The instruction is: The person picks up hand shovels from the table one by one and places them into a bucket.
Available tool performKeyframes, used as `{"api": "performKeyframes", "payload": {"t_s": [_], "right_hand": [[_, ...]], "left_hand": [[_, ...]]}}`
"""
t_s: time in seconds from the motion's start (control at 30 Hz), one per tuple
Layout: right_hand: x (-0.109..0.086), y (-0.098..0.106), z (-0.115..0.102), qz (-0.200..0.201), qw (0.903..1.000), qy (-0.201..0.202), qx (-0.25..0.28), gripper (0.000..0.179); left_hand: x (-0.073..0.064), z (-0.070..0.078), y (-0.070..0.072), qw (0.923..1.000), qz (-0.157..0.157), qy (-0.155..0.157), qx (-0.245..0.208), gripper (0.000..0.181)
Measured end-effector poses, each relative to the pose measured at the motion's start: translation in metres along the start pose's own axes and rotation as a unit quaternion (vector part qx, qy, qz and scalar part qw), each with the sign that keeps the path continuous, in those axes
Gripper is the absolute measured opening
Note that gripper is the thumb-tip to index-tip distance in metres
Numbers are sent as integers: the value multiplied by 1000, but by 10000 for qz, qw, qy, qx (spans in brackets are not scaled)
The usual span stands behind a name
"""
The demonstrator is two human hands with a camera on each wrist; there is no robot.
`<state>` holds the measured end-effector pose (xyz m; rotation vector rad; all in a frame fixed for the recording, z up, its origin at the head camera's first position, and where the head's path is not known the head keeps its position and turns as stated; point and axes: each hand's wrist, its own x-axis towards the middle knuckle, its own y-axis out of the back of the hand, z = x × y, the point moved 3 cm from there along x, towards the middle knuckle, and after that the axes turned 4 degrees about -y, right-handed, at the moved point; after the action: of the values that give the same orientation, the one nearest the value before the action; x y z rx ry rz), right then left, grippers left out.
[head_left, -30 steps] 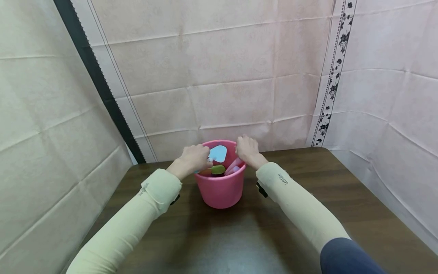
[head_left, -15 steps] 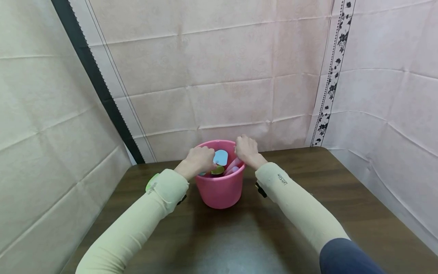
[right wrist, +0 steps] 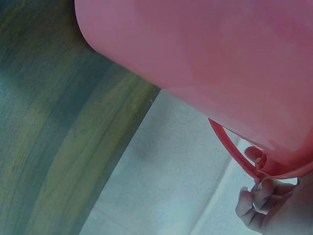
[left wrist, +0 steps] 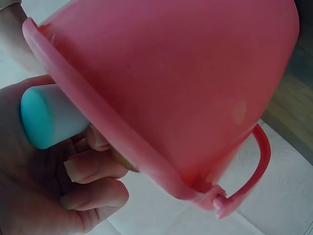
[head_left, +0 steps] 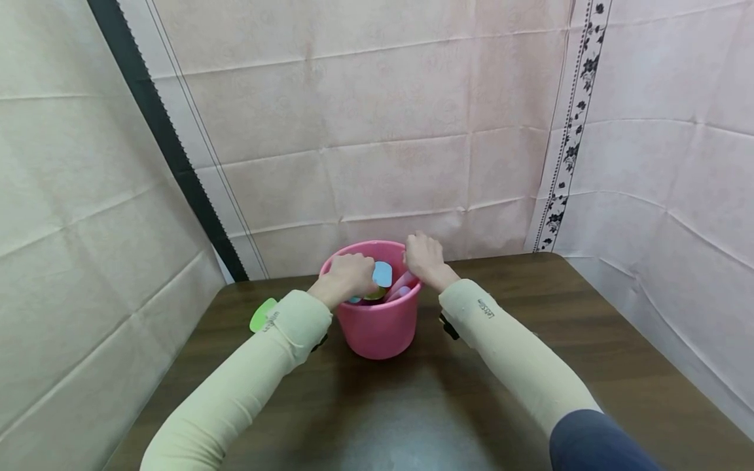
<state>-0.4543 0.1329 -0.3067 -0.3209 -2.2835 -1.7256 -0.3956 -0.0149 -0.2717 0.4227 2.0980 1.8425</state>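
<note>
A pink bucket (head_left: 377,333) stands upright on the wooden table. My left hand (head_left: 349,278) is over its left rim, fingers curled. In the left wrist view, a white cylindrical handle (left wrist: 66,112) with a teal end lies in that hand, its far part hidden behind the rim. Beside the hand, a light-blue flat blade (head_left: 383,273) shows in the bucket, with an olive-green piece (head_left: 376,294) partly hidden below. My right hand (head_left: 425,258) grips the bucket's right rim; in the right wrist view its fingers (right wrist: 261,198) are by the hinge of the red carrying handle (right wrist: 234,149).
Pink and lilac pieces (head_left: 402,288) lean inside the bucket's right side. On the table behind my left sleeve lies a light-green rounded object (head_left: 262,315). A cream cloth (head_left: 389,131) hangs behind the table's back edge (head_left: 489,259), with more cloth at both sides.
My left hand has moved right across the bucket's mouth; the blue blade has shifted right and slightly down. The light-green object has come out from behind my left sleeve. My right hand stays put.
</note>
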Motion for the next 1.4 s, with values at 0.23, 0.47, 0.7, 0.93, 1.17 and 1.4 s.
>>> {"api": "performKeyframes", "payload": {"t_s": [0.23, 0.47, 0.7, 0.93, 1.17, 1.4], "right_hand": [[0, 1, 0, -40, 10000, 28, 46, 19], [-1, 2, 0, -10, 10000, 65, 30, 19], [0, 1, -1, 12, 10000, 47, -7, 19], [1, -1, 1, -55, 10000, -1, 82, 18], [0, -2, 1, -77, 9999, -31, 110, 18], [0, 0, 0, -55, 9999, -7, 119, 18]], "left_hand": [[1, 3, -3, 9999, -67, -39, -106, 21], [2, 3, -6, 9998, -153, 23, -160, 23], [2, 2, -7, 9995, -213, 48, -217, 21], [4, -5, -13, 9988, -366, 125, -289, 20], [3, -5, -12, 9986, -434, 91, -283, 20], [4, -6, -11, 9979, -521, 138, -360, 20]]}}
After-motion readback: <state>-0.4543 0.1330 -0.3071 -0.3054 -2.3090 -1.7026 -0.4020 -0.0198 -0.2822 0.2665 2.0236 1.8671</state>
